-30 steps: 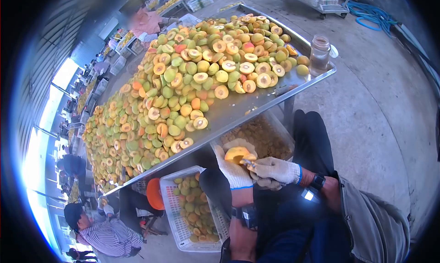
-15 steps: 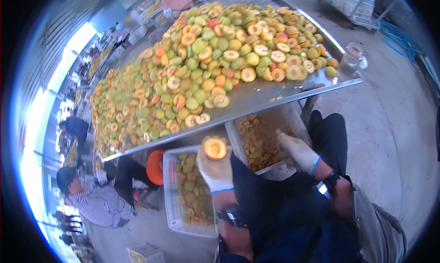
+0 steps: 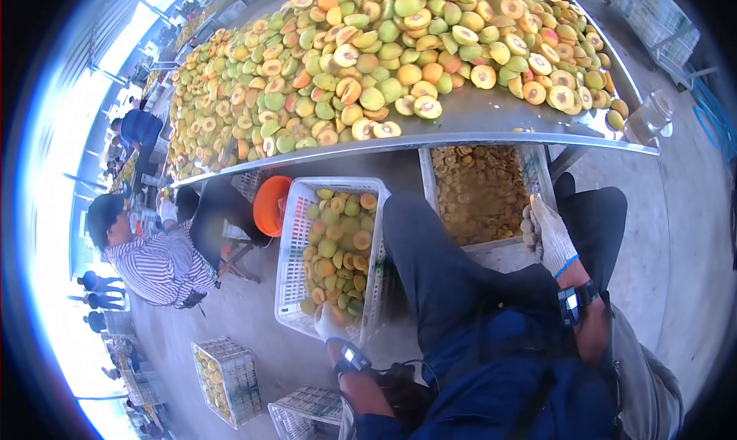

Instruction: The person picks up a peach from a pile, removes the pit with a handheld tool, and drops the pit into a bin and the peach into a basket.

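Note:
My left hand (image 3: pixel 331 322), in a pale work glove, is at the near rim of a white plastic crate (image 3: pixel 285 286) of apricot-like fruit halves (image 3: pixel 330 248). Its fingers point in among the fruit and are too blurred to read. Beside the right rim of a bin (image 3: pixel 541 181) is my gloved right hand (image 3: pixel 551 237), its dirty fingertips curled. Something small shows by the thumb, but I cannot make it out. Brown scraps and pits (image 3: pixel 476 194) fill that bin. Above both containers, a large heap of whole and halved fruit (image 3: pixel 368 64) covers much of the metal table (image 3: pixel 491 114).
A clear jar (image 3: pixel 649 118) stands at the table's right corner. An orange bucket (image 3: pixel 270 206) is left of the crate. Further left sits a co-worker in a striped shirt (image 3: pixel 157 263). Another fruit crate (image 3: pixel 226 379) and a white crate (image 3: pixel 307 409) are on the floor.
My left hand has gone from holding up a hollowed fruit half to the crate's near rim; the half no longer shows in it. My right hand has moved right. The view has shifted.

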Tool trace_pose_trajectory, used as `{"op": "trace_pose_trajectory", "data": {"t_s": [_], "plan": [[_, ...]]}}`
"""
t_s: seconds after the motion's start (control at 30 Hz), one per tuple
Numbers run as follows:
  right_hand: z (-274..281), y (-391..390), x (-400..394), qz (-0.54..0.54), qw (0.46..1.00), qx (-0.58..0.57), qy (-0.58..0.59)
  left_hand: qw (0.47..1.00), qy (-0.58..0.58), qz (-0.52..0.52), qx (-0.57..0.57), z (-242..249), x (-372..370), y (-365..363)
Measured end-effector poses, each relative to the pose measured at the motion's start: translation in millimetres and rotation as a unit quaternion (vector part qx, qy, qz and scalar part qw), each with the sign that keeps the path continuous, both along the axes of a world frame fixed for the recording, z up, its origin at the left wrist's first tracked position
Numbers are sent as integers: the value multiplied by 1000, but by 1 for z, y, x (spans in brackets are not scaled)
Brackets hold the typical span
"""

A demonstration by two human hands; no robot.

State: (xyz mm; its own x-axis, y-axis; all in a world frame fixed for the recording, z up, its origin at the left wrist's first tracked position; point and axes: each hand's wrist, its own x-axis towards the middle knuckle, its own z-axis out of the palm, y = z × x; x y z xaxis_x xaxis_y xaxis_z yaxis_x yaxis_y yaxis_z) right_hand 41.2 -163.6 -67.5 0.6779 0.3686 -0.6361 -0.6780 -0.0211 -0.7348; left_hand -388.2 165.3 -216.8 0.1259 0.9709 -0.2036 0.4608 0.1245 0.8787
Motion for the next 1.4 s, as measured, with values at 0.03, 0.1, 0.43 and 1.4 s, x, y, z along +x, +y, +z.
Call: {"op": "trace_pose_trajectory", "data": {"t_s": [0.03,0.1,0.43,1.4], "plan": [[-1,2,-1,3,1000,-11,-18,998,51,-28,12,-2,-1,1],[0,6,-2,11,999,-14,-31,985,-57,98,-133,-16,4,5],[-13,9,-4,-5,996,-34,-83,972,-54,200,110,97,83,13],[46,0,16,-83,980,-4,-180,887,246,-217,325,149,496,-11]]}}
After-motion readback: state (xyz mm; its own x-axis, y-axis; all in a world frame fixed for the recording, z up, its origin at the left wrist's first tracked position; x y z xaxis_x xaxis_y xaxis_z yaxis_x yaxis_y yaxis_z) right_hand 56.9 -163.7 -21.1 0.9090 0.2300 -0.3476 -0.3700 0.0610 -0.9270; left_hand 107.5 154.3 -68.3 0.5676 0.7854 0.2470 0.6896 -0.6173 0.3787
